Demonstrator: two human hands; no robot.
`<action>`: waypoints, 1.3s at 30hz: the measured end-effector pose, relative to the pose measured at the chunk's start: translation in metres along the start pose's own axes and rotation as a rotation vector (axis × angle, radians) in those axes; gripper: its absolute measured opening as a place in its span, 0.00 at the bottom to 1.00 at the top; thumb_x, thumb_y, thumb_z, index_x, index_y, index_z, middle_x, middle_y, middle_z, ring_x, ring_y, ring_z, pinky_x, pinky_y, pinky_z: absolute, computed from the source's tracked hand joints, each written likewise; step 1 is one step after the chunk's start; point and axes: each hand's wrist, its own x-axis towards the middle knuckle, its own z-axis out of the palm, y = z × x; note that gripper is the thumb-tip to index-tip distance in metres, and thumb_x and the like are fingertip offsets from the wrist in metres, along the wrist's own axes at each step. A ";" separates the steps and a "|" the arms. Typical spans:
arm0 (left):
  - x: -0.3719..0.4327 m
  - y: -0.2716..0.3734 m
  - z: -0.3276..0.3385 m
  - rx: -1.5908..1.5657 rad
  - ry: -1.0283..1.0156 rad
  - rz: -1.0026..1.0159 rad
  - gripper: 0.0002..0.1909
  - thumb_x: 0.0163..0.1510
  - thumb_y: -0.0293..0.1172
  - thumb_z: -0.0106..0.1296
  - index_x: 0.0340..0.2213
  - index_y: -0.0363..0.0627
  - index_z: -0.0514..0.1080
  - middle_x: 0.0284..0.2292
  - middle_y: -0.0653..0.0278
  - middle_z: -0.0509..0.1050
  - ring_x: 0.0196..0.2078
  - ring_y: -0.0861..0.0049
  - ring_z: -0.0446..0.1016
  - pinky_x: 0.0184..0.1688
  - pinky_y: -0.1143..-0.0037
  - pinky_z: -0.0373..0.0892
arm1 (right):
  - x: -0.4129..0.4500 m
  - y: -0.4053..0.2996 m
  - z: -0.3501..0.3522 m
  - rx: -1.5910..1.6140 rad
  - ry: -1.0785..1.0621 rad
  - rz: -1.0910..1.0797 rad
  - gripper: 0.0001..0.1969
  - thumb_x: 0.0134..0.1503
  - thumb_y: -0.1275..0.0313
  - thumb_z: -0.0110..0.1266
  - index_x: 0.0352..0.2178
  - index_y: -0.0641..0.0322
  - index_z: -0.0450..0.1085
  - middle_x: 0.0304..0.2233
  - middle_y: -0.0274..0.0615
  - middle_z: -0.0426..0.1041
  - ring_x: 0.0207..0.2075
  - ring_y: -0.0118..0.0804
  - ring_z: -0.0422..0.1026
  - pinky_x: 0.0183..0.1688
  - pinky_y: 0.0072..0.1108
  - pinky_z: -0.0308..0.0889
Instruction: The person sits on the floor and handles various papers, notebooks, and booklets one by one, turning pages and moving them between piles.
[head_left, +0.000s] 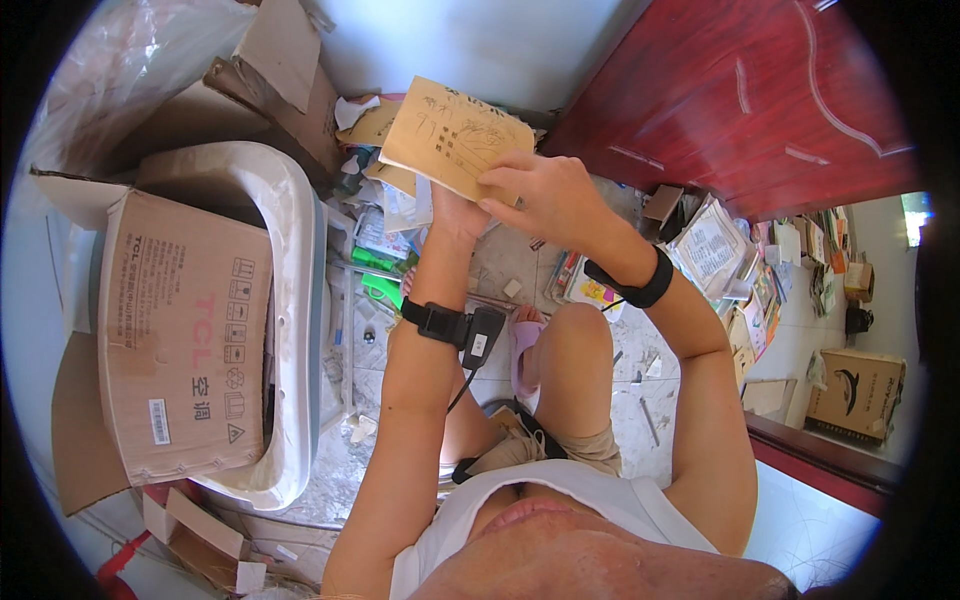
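Note:
A tan paper-covered exercise book (450, 135), bearing print and handwriting, is held up in front of me near the white wall. My left hand (459, 214) supports it from beneath; the book hides most of the fingers. My right hand (544, 193) touches the book's lower right edge with thumb and fingers. Below and left of the book, white papers (405, 202) stick out by my left wrist. Another tan booklet (371, 124) lies on the pile behind. Both forearms wear black straps, and a small black device sits on the left one.
A TCL cardboard box (187, 337) stands in a white plastic tub (292, 300) at the left. A dark red door (735, 97) rises at the upper right. Stacked papers (705, 244) and books lie beyond my right arm. A dolphin-printed box (855, 394) is farther right. Scraps litter the floor.

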 end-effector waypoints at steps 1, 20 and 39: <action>-0.001 0.001 0.002 0.005 -0.018 0.006 0.29 0.58 0.56 0.30 0.50 0.46 0.62 0.46 0.59 0.68 0.48 0.65 0.68 0.47 0.67 0.68 | 0.001 -0.005 0.000 -0.082 -0.029 0.007 0.11 0.45 0.65 0.58 0.29 0.57 0.71 0.30 0.38 0.73 0.24 0.39 0.73 0.25 0.26 0.67; -0.003 -0.040 0.015 0.481 0.050 -0.196 0.43 0.51 0.72 0.27 0.59 0.57 0.45 0.57 0.64 0.53 0.58 0.65 0.55 0.51 0.47 0.55 | -0.015 0.037 -0.034 0.441 -0.058 0.392 0.09 0.55 0.73 0.50 0.31 0.73 0.71 0.21 0.36 0.72 0.24 0.20 0.66 0.28 0.16 0.64; 0.013 -0.030 -0.018 0.067 0.291 0.049 0.38 0.55 0.65 0.31 0.46 0.40 0.65 0.43 0.60 0.72 0.45 0.70 0.71 0.49 0.71 0.67 | -0.052 0.083 -0.115 0.881 0.003 0.596 0.11 0.60 0.69 0.45 0.37 0.66 0.68 0.27 0.29 0.71 0.28 0.16 0.68 0.31 0.11 0.64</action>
